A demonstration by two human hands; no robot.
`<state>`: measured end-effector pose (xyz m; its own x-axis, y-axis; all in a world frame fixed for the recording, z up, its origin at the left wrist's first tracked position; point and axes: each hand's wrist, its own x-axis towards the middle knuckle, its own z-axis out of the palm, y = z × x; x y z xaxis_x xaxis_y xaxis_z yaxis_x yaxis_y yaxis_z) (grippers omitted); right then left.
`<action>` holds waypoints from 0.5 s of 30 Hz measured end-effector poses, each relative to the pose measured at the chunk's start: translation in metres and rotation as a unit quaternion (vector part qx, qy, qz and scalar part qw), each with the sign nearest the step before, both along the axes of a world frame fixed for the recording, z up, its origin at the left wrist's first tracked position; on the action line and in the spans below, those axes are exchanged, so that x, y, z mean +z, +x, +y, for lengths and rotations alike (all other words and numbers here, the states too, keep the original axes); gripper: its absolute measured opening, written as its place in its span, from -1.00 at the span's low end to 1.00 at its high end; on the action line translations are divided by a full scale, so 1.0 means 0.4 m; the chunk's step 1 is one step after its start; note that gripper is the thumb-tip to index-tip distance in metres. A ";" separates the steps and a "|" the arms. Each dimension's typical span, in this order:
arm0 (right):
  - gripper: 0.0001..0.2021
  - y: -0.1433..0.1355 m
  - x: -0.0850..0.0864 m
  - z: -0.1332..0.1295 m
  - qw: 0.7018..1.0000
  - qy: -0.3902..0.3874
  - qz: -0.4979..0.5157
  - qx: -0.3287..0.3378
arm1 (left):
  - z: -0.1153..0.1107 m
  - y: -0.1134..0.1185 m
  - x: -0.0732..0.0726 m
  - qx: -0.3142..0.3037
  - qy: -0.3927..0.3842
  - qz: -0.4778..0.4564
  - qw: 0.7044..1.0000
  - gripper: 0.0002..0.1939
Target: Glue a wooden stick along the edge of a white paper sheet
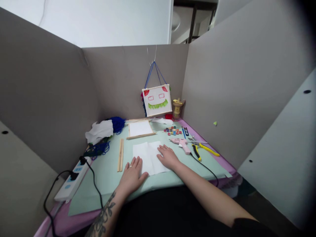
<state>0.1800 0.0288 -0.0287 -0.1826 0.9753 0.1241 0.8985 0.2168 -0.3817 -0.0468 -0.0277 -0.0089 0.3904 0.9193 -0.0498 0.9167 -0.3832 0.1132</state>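
A folded white sheet of paper (148, 154) lies on the pale green mat (108, 177) in front of me. My left hand (132, 174) rests flat at the sheet's lower left corner, fingers spread, holding nothing. My right hand (168, 157) lies flat on the sheet's right half, pressing it down. Several thin wooden sticks (120, 154) lie left of the paper. A second white sheet edged with sticks (140, 128) sits farther back.
A pink glue gun (182, 144) and yellow-handled pliers (204, 149) lie right of the paper, paint pots (172, 131) behind them. Blue yarn (117, 123), white tissue (98, 131) and a power strip (71, 179) are on the left. A framed face craft (157, 100) hangs on the grey partition.
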 end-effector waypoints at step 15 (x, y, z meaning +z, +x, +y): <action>-0.51 0.001 0.002 0.001 1.000 0.000 0.000 0.000 | 0.004 -0.001 -0.001 -0.001 0.000 0.005 1.000 -0.27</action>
